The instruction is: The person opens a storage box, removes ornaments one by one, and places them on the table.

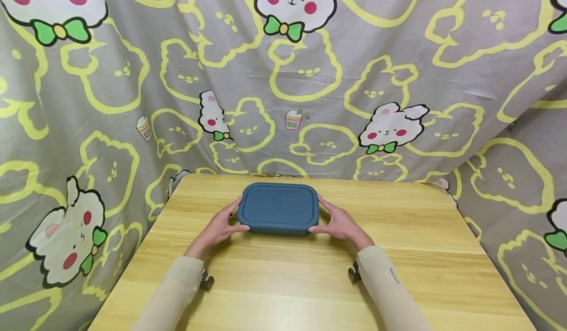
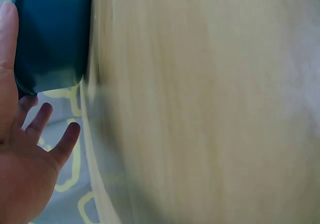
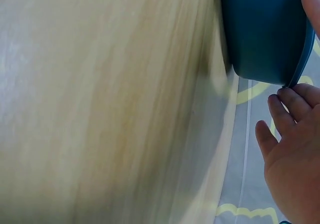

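A dark blue rectangular lidded box with rounded corners is at the far middle of the wooden table, its lid on. At its left end my left hand grips it, thumb on the near corner and fingers along the side. My right hand holds the opposite end the same way. In the left wrist view, the thumb lies against the box while the other fingers spread below its end. The right wrist view has fingertips touching the rim of the box. Whether its base touches the table cannot be told.
The light wooden table extends toward me and to both sides. Behind it and at the sides hangs a grey curtain with cartoon animals. Dark wrist devices are strapped under both beige sleeves.
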`<action>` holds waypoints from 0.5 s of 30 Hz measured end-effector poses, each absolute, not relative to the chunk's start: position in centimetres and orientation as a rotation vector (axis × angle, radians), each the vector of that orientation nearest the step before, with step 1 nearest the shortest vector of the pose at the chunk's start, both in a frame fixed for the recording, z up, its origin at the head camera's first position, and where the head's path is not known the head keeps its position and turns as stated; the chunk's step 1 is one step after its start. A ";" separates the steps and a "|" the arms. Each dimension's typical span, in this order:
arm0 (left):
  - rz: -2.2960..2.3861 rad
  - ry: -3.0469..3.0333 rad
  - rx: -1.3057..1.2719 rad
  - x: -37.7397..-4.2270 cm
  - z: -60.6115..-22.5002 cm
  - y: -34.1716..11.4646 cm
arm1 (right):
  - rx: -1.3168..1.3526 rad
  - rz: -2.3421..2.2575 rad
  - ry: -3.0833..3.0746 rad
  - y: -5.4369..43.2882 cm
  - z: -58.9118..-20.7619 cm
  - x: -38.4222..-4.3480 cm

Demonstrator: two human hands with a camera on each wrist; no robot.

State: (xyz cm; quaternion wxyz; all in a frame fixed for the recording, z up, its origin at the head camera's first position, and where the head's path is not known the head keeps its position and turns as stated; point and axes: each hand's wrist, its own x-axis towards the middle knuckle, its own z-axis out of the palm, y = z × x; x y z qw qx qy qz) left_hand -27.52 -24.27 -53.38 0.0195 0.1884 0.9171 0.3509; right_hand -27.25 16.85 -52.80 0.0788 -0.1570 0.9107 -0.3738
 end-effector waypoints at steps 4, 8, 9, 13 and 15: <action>1.127 2.821 0.600 -27.7 -53.5 -24.1 | -0.466 -1.117 2.739 16.9 -52.7 -27.2; 1.168 2.791 0.603 -27.7 -53.6 -24.0 | -0.487 -1.094 2.760 16.9 -52.8 -27.3; 1.173 2.787 0.600 -27.7 -53.6 -24.0 | -0.495 -1.090 2.765 16.9 -52.8 -27.3; 1.165 2.797 0.600 -27.6 -53.6 -24.1 | -0.493 -1.106 2.773 16.9 -52.6 -27.3; 1.142 2.817 0.607 -27.6 -53.6 -24.1 | -0.493 -1.116 2.775 16.9 -52.5 -27.3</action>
